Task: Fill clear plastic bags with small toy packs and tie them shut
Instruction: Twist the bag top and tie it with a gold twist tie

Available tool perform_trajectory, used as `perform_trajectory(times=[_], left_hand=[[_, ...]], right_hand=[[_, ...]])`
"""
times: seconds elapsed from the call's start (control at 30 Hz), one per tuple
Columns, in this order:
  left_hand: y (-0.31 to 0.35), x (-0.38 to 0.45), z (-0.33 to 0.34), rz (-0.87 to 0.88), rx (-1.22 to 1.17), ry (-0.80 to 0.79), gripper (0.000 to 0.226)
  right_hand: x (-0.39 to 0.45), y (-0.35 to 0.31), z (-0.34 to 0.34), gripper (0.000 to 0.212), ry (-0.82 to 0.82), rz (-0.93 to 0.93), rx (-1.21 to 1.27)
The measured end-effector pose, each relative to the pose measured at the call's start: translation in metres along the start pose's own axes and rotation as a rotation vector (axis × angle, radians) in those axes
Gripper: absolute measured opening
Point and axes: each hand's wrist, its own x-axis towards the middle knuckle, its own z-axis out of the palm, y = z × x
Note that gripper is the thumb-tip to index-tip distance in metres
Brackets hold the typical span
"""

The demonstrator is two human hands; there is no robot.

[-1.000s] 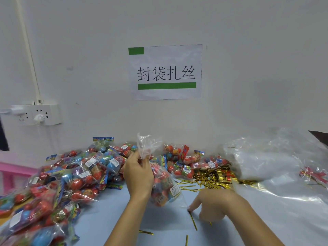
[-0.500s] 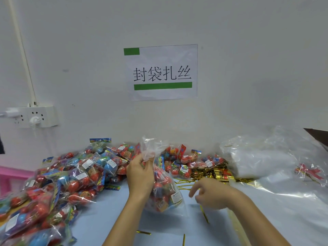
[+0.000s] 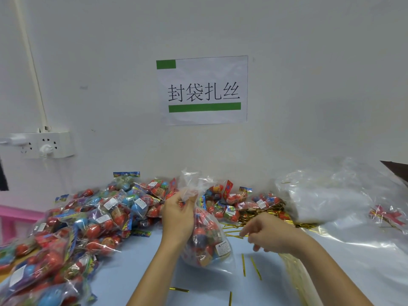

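The clear plastic bag full of red and blue toy packs [image 3: 206,239] stands on the pale blue table [image 3: 136,268], soft and crinkly, probably light. The left hand [image 3: 177,215] pinches its bunched neck, the best place to hold. The right hand [image 3: 268,233] pinches a thin gold twist tie [image 3: 231,236] nearby.

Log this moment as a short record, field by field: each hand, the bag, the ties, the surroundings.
left hand: left hand grips the gathered neck of the filled clear bag
right hand: right hand pinches a gold twist tie beside the bag
bag state: holds toy packs, neck bunched, not yet tied
spare ties: loose gold ties on the blue table
left side: pile of toy packs
right side: empty clear bags
wall: printed sign, power strip
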Motion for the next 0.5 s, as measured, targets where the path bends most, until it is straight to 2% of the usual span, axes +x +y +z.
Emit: perform_trajectory(times=[0.1, 0.17, 0.37, 0.5], left_hand=[[-0.005, 0.004, -0.004, 0.016, 0.041, 0.053, 0.027], [-0.007, 0.005, -0.005, 0.023, 0.053, 0.059, 0.029], [-0.01, 0.006, -0.003, 0.043, 0.071, 0.065, 0.021], [-0.01, 0.004, -0.002, 0.039, 0.065, 0.061, 0.022]], right_hand=[[-0.001, -0.004, 0.004, 0.052, -0.259, 0.074, -0.278], [-0.001, -0.008, 0.007, 0.056, -0.327, 0.084, -0.425], [-0.006, -0.018, 0.011, 0.054, -0.358, 0.092, -0.63], [-0.007, -0.031, 0.028, 0.041, -0.314, 0.105, -0.702]])
